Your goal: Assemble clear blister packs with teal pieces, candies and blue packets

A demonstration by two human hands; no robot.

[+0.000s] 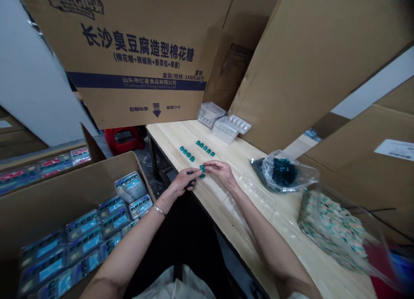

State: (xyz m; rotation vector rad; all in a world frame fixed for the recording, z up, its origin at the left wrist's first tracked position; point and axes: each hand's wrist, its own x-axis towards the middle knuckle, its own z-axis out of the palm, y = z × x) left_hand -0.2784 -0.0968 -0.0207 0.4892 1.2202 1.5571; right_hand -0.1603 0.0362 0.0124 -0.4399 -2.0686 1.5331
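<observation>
Both my hands meet over the near edge of a pale wooden table (174, 133). Between the fingertips of my right hand (221, 171) is a small glossy green piece (202, 167), and its exact kind is not clear. My left hand (185, 180) reaches to the same spot, fingers curled, with dark green pieces (190, 184) partly hidden in its grip. Another green piece shows just under the fingertips. Just beyond my hands lie two short rows of similar pieces, a nearer row (186, 153) and a farther row (205, 148), apparently in clear plastic trays.
A clear bag of dark green pieces (284, 171) lies on the table's right side, beside a clear bag of striped small packets (336, 225). Clear trays (224, 130) are stacked at the back. Left stands a carton (97, 174) of blue packs. Large cardboard (145, 100) rises behind.
</observation>
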